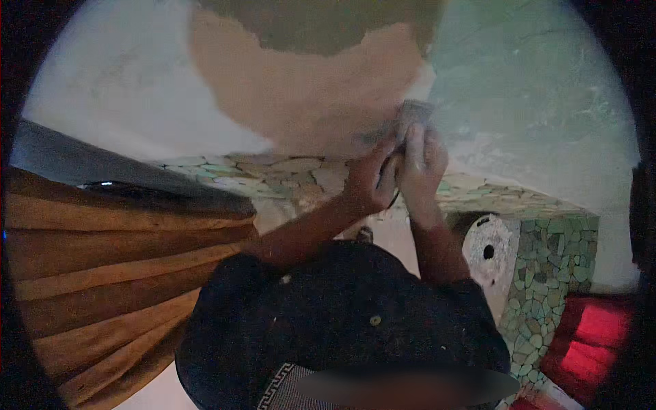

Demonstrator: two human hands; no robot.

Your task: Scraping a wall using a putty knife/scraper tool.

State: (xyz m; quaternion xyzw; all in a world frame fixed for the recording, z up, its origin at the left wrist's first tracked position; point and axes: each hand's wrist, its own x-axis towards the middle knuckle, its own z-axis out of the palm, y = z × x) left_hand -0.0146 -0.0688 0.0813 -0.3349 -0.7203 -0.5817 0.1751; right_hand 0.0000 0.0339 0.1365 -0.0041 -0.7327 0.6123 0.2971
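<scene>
Both of my hands are close together before the painted wall [302, 97], near its corner. My right hand [424, 161] is closed on a flat grey object [416, 110], blurred, perhaps a scraper or a sanding block, at the edge of the wall's patch. Just left of it and slightly lower is my left hand [374, 171], its fingers curled; a thin dark curved edge shows by its palm, but what it belongs to is unclear. The wall surface bears a large tan area with a darker brown-grey patch above it.
A band of irregular stone cladding [287, 171] runs below the wall's painted part. Brown pleated curtains [123, 256] hang at the left. At the right are a whitish round-ended object [489, 236] with a dark hole, more stone cladding [543, 277] and red fabric [594, 328].
</scene>
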